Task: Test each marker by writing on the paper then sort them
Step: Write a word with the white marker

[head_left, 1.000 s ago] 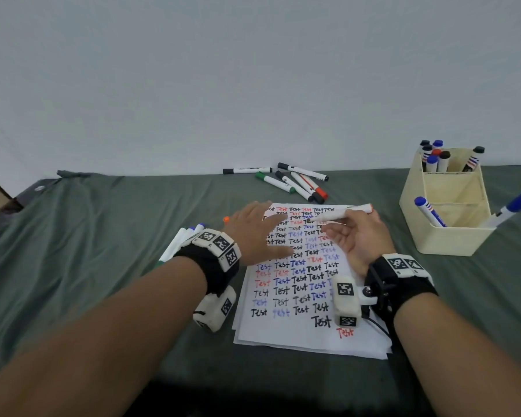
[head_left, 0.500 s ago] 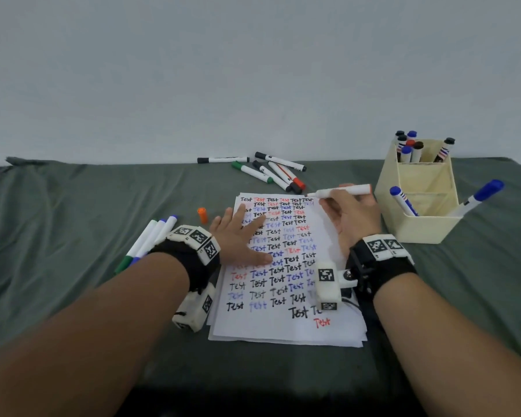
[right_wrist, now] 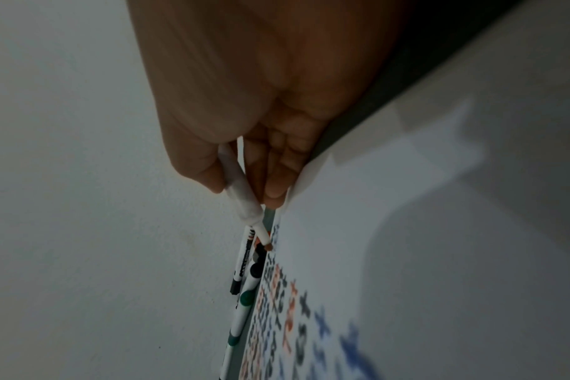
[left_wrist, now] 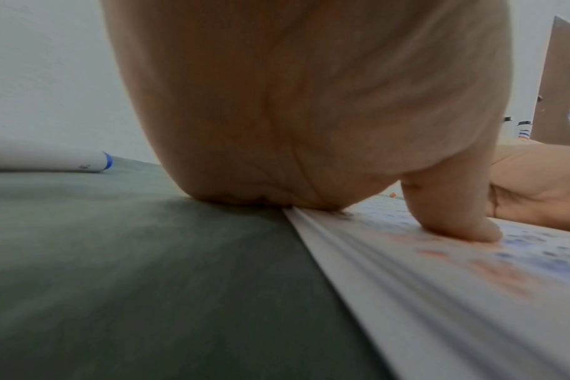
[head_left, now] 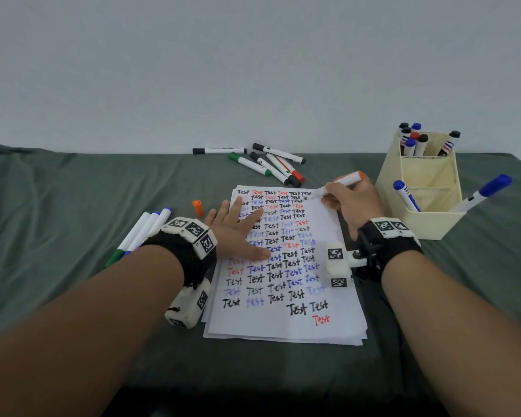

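A white paper stack covered in rows of "Test" lies on the green cloth. My right hand grips an uncapped orange marker, its tip at the paper's upper right near the written rows. Its orange cap stands left of the sheet. My left hand lies flat with spread fingers on the paper's left side; the thumb presses the sheet.
Several capped markers lie beyond the paper by the wall. Three markers lie left of my left wrist. A cream organizer at the right holds several markers in its compartments.
My right hand has brought the marker's tip down to the paper's upper right. The left hand settled flat on the sheet. The head view shifted.
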Demonstrator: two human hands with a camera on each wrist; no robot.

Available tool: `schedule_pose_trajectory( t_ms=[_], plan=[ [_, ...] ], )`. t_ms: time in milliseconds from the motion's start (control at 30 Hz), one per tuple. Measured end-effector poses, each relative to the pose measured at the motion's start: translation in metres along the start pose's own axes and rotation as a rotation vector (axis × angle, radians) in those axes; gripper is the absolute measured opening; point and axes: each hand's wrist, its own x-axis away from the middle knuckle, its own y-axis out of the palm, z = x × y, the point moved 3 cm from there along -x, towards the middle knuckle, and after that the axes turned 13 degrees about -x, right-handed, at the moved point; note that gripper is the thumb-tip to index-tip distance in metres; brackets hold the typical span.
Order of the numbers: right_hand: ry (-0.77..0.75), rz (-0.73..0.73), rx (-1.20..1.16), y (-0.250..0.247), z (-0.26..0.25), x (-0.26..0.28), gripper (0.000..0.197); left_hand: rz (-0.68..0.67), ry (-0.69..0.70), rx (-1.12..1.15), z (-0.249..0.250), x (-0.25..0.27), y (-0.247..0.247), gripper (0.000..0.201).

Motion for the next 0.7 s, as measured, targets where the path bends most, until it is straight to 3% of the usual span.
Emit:
schedule_pose_trajectory(
  t_ms=[233, 467, 700],
  plan=[
    [-0.020, -0.008, 0.166, -0.0013, -0.0003, -0.0016, 0.030, -0.004, -0.001, 0.011, 0.0017, 0.0037, -0.0014, 0.107],
    [-0.067, -0.027, 0.154, 0.0009, -0.0050, 0.0043, 0.003, -0.012, -0.002, 0.005, 0.0034, 0.0066, -0.0031, 0.106],
    [-0.031, -0.009, 0.195, 0.0001, -0.0060, 0.0018, 0.041, -0.020, 0.004, 0.019, 0.0024, 0.0071, -0.0032, 0.106]
  ],
)
